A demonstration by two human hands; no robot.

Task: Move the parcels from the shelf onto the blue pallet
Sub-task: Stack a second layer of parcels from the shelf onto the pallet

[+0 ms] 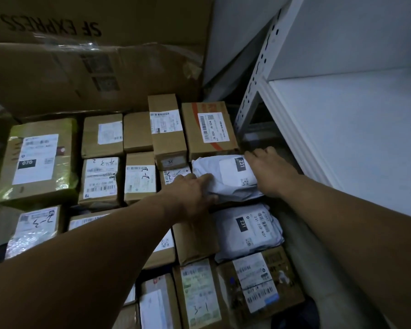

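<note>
Though crumpled, parcel [226, 180] between hands [191, 193] [269, 173].

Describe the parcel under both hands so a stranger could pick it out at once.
Start at the white shelf on the right; parcels lie packed beside it. At that pile's shelf-side edge, just before the orange-striped box, lies a crumpled grey mailer bag touched by the left hand and right hand. Unlike the nearer grey bag, also labelled 231, it is the farther one.
</note>
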